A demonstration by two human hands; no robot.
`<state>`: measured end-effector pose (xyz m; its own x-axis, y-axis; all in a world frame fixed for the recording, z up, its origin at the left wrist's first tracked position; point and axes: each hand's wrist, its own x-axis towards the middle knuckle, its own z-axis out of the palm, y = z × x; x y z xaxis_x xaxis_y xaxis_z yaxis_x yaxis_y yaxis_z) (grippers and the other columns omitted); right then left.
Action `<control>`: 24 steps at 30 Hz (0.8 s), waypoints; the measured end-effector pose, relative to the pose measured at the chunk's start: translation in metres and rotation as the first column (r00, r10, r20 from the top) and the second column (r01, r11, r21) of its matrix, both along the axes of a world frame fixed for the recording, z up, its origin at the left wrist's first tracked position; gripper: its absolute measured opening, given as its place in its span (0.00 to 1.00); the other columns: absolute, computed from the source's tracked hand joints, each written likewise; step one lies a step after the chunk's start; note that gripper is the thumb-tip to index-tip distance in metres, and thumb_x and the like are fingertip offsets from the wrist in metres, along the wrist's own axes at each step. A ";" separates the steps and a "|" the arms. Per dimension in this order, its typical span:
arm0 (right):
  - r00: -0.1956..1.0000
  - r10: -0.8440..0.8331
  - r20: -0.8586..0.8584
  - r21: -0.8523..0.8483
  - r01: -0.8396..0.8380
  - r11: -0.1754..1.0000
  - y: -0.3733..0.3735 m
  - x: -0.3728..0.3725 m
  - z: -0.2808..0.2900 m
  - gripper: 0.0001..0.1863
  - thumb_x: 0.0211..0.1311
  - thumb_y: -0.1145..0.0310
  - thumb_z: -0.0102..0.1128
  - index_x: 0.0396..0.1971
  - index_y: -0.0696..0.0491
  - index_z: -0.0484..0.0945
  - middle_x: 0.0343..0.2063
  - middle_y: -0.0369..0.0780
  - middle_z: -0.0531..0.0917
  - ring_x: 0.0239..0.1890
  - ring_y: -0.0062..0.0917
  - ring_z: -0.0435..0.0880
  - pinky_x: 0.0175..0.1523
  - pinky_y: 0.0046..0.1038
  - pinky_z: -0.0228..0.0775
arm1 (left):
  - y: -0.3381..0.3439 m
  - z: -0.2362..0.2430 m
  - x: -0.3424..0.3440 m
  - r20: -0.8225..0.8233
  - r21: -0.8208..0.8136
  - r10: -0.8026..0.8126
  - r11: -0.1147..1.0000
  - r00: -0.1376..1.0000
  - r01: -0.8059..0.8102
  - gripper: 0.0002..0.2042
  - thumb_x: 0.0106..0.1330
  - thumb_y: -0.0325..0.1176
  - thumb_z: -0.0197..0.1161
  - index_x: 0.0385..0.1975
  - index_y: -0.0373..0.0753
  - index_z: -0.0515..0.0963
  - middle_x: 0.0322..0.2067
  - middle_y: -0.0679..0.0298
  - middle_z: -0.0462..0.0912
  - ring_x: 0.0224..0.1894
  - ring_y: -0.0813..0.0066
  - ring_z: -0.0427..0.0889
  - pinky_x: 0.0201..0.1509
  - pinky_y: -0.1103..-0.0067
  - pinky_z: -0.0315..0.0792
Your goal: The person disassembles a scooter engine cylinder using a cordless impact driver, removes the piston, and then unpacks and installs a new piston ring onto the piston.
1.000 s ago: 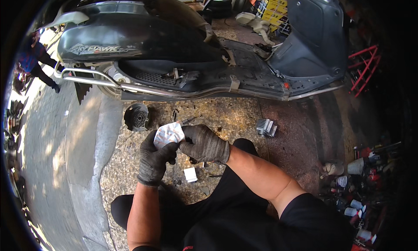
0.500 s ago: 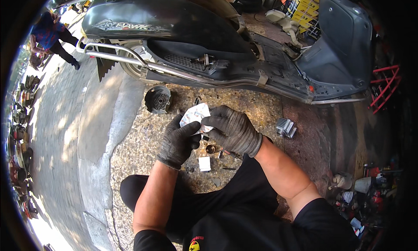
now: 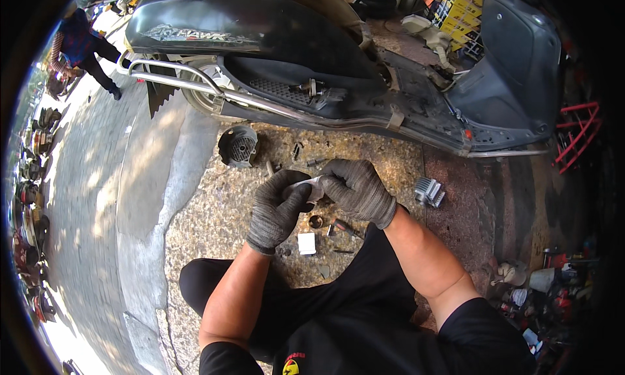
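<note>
Both my hands wear dark grey knit gloves and meet over the speckled floor, pinching a small white printed packet [image 3: 314,190]. My left hand [image 3: 281,202] grips its left side, thumb on top. At its right edge, the fingers of my right hand [image 3: 359,187] are pressed together. Most of the packet is covered by the gloves, and its contents cannot be made out. Just below my hands lie a small dark ring-shaped part [image 3: 316,221], a white box [image 3: 306,243] and a screwdriver [image 3: 346,228].
A dark scooter [image 3: 260,49] stands across the far side, with a metal part [image 3: 315,88] on its side panel. A round black grille cover [image 3: 238,147] lies left, a finned metal cylinder [image 3: 430,192] right. A red metal frame [image 3: 577,135] is at far right. Another person [image 3: 88,49] stands far left.
The packet has been turned and lowered from an upright, spread position, and now shows much less of its face. My hands have come closer together around it.
</note>
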<state>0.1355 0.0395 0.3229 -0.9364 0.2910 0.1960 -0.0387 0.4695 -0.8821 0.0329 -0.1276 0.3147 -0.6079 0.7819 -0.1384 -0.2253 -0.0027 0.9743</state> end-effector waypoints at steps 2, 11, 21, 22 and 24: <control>0.996 -0.001 0.085 -0.218 0.020 0.976 0.003 0.002 0.000 0.07 0.63 0.70 0.57 0.31 0.59 0.78 0.22 0.40 0.81 0.23 0.24 0.79 0.31 0.26 0.73 | 0.000 0.000 -0.001 0.077 0.061 0.048 0.997 0.996 -0.052 0.09 0.66 0.29 0.63 0.42 0.33 0.77 0.36 0.60 0.83 0.37 0.74 0.83 0.37 0.79 0.81; 0.992 -0.003 0.124 -0.732 0.094 0.675 0.005 0.006 0.000 0.09 0.65 0.67 0.58 0.29 0.57 0.77 0.18 0.36 0.79 0.17 0.18 0.77 0.22 0.21 0.70 | -0.002 0.002 -0.008 0.224 0.081 0.060 0.993 0.973 -0.080 0.10 0.66 0.30 0.62 0.41 0.31 0.77 0.32 0.60 0.82 0.31 0.74 0.82 0.32 0.78 0.80; 0.994 -0.018 0.106 -0.695 0.087 0.714 0.007 0.006 -0.004 0.09 0.65 0.67 0.58 0.27 0.56 0.77 0.17 0.36 0.78 0.14 0.18 0.74 0.19 0.20 0.67 | -0.002 0.005 -0.008 0.275 0.036 0.155 0.985 0.949 -0.171 0.10 0.66 0.31 0.60 0.41 0.31 0.76 0.29 0.61 0.81 0.27 0.75 0.81 0.29 0.80 0.79; 0.994 -0.031 0.107 -0.686 0.096 0.721 0.008 0.006 -0.004 0.09 0.64 0.67 0.58 0.27 0.56 0.77 0.16 0.36 0.77 0.14 0.17 0.73 0.19 0.20 0.67 | -0.002 0.004 -0.009 0.265 0.040 0.156 0.984 0.952 -0.172 0.10 0.66 0.31 0.59 0.41 0.31 0.76 0.29 0.61 0.81 0.26 0.75 0.81 0.28 0.80 0.79; 0.993 -0.048 0.110 -0.677 0.110 0.728 0.010 0.009 -0.003 0.09 0.65 0.66 0.58 0.28 0.56 0.77 0.17 0.35 0.78 0.15 0.17 0.74 0.20 0.20 0.68 | -0.002 0.003 -0.011 0.257 -0.014 0.198 0.979 0.946 -0.201 0.10 0.66 0.32 0.59 0.41 0.31 0.76 0.28 0.61 0.81 0.26 0.75 0.80 0.28 0.81 0.78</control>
<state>0.1446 0.0494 0.3195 -0.9070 0.3905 -0.1577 0.0559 -0.2596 -0.9641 0.0223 -0.1299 0.3178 -0.6972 0.6508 -0.3007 -0.4606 -0.0852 0.8835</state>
